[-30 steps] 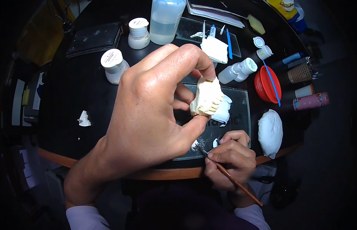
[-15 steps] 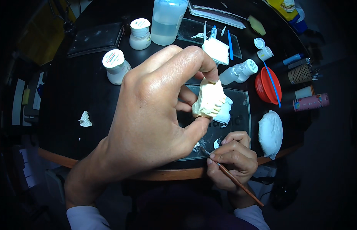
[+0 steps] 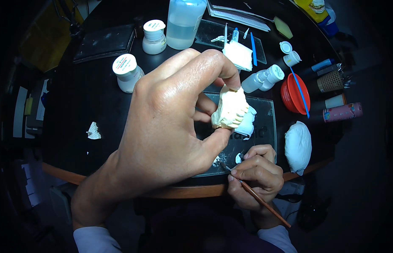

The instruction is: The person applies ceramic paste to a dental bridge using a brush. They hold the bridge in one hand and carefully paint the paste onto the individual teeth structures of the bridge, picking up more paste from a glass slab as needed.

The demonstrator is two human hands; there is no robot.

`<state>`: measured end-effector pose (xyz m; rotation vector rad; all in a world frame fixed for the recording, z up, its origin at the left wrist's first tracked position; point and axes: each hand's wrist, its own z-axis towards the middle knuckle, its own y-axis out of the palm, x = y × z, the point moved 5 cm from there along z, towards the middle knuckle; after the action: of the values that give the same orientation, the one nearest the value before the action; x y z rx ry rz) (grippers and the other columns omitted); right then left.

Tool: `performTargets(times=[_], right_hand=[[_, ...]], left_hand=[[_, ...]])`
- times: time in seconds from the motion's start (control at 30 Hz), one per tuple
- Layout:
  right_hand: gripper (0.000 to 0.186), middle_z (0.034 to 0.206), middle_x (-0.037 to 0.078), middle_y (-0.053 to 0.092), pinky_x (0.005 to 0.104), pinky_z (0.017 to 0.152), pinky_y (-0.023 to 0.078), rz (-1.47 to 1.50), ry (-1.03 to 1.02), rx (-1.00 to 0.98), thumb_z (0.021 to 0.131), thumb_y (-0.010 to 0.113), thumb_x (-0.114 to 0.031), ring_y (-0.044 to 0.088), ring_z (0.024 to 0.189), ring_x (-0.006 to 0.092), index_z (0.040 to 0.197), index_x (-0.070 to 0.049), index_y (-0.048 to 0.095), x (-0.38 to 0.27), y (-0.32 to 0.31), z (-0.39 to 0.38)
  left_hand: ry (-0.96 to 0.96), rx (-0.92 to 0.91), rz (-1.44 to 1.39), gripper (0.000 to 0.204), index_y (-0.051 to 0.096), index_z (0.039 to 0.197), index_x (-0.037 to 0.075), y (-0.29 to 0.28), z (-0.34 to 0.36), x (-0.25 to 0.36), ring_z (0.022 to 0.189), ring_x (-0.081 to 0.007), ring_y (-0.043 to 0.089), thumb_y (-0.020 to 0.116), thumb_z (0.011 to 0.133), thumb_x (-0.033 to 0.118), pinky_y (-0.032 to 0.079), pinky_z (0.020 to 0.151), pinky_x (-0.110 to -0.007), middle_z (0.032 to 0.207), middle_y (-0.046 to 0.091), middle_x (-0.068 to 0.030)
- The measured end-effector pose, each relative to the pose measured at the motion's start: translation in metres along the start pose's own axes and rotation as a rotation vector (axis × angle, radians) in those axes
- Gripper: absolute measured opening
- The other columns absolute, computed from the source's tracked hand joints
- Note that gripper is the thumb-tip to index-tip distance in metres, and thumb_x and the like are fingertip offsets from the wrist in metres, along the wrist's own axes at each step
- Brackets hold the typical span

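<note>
Between the thumb and fingers of my left hand (image 3: 171, 109) is a cream plaster dental model (image 3: 229, 109), its row of teeth turned to the right. My right hand (image 3: 260, 175) grips a thin brush (image 3: 257, 195) with a reddish-brown handle, like a pen. The dark brush tip points up and left, at white material (image 3: 216, 161) smeared on a glass slab (image 3: 264, 135); whether it touches cannot be told. A small white blob (image 3: 238, 158) lies by my right fingertips. Behind the model, a folded white tissue (image 3: 247, 124) rests on the slab, partly hidden.
White-capped jars (image 3: 128, 74) and a large bottle of clear liquid (image 3: 186, 25) stand at the back left. On the right are a red bowl (image 3: 294, 95) with a blue stick across it and a white wrapped bundle (image 3: 298, 147). A plaster fragment (image 3: 94, 131) lies left.
Both hands hold nearly the same pose. The light on the dental model is a little less glaring, so its teeth show more clearly.
</note>
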<state>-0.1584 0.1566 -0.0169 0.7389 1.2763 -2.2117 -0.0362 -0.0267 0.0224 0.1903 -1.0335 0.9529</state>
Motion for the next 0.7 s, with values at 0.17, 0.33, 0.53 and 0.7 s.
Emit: performTargets(times=[0.17,0.33,0.53,0.7], right_hand=[[0.016,0.075,0.003,0.073,0.037,0.084,0.046,-0.008,-0.012,-0.024,0.068,0.082,-0.003,0.059,0.085,0.0227,0.081,-0.008,0.075,-0.0007,0.0017,0.0017],[0.019,0.077,-0.002,0.074,0.0352,0.087,0.036,-0.002,0.003,0.004,0.063,0.083,-0.005,0.063,0.084,0.0202,0.08,-0.012,0.077,0.0015,0.0029,0.0001],[0.019,0.077,-0.001,0.074,0.035,0.086,0.036,-0.006,-0.01,0.0,0.064,0.083,-0.006,0.063,0.084,0.0202,0.081,-0.012,0.078,0.0013,0.0028,0.0022],[0.017,0.075,-0.002,0.072,0.0355,0.086,0.036,0.002,-0.013,0.006,0.064,0.082,-0.006,0.062,0.083,0.0204,0.079,-0.012,0.076,0.0016,0.0024,0.0019]], left_hand=[[0.004,-0.003,0.006,0.045,0.065,0.111,-0.001,-0.0005,-0.0006,0.0001,0.089,-0.0153,0.077,0.083,0.071,-0.007,0.067,0.073,-0.024,0.112,0.065,-0.0105],[-0.003,-0.009,-0.003,0.044,0.065,0.112,-0.001,-0.0007,-0.0006,-0.0001,0.09,-0.0156,0.078,0.083,0.072,-0.007,0.068,0.073,-0.024,0.113,0.064,-0.0108],[-0.001,-0.01,0.007,0.044,0.065,0.112,-0.002,-0.0005,-0.0001,-0.0002,0.091,-0.0165,0.078,0.083,0.072,-0.007,0.068,0.075,-0.025,0.113,0.064,-0.0111],[-0.01,-0.012,0.006,0.046,0.064,0.113,-0.002,-0.0009,0.0014,0.0007,0.092,-0.017,0.078,0.083,0.072,-0.008,0.068,0.077,-0.026,0.113,0.064,-0.0109]])
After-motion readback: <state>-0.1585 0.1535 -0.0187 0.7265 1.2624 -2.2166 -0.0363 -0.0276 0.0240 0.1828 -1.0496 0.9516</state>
